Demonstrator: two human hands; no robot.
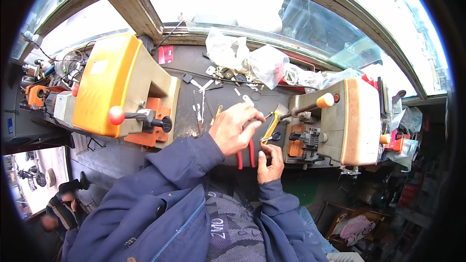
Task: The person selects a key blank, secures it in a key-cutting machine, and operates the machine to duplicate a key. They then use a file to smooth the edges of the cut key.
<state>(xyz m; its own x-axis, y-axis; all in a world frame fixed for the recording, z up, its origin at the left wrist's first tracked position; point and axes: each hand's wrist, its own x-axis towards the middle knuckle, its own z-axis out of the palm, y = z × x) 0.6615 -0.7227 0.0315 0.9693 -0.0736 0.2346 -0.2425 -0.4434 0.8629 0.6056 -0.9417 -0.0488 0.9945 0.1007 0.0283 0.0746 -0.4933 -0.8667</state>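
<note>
With fingers bent, the left hand (237, 128) hovers by a red-handled tool (252, 153), the right hand (271, 165) near a yellow brush (270, 126); whether either pinches anything, I cannot tell.

Head view: one wide fisheye picture, reaching me from the left lens of the pair worn on the person's head.
Facing: downward and forward, upright, over the navy jacket (141, 204) at lower left and lower centre.
Hands: left hand (238, 128) and right hand (270, 164), close below the lens, near mid-frame.
Workbench (189, 58): seen from above, centre.
Machines: yellow-topped machine (102, 87) left, cream-topped machine (361, 121) right, both near.
Window frame (141, 9): farther off, upper edge, bowed by the lens.
Rim: black, rounding all four corners.
</note>
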